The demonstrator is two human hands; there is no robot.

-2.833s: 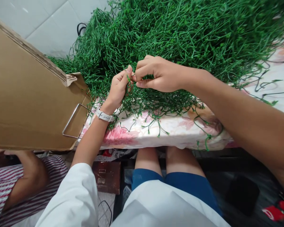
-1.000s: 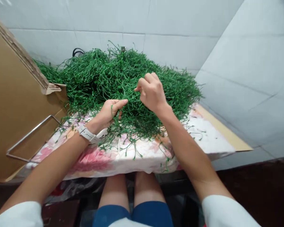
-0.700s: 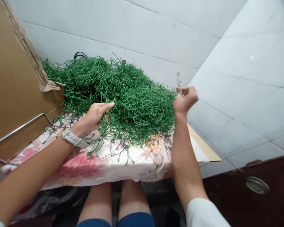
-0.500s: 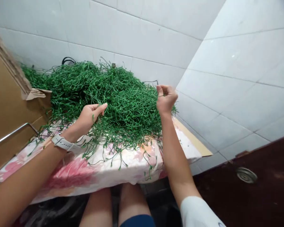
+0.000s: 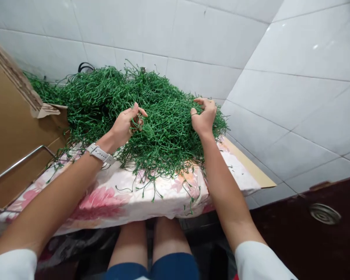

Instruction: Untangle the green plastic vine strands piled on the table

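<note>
A large tangled heap of thin green cords point(image 5: 169, 124), many with small knotted ends, lies in front of me. My left hand point(image 5: 128, 121), with a pale watch on the wrist, is closed around a small bunch of green cords point(image 5: 146, 130) at the heap's front left. Some of those fingers are hidden behind the thumb and the cords. Over the heap's right end, my right hand point(image 5: 204, 114) has its thumb and fingers apart. A thin dark line crosses its thumb; I cannot tell whether it is a cord.
The heap rests on a surface under a floral cloth point(image 5: 105, 200), with stray cords along its front edge. Cardboard point(image 5: 11, 112) and a metal rod point(image 5: 17, 165) stand at the left. White tiled walls point(image 5: 286, 97) close off the back and right. A floor drain point(image 5: 325, 214) lies lower right.
My left hand has moved right and a little up, now with a bunch of cords in it. The right hand's fingers have gone from a pinch to spread apart. The view has shifted slightly.
</note>
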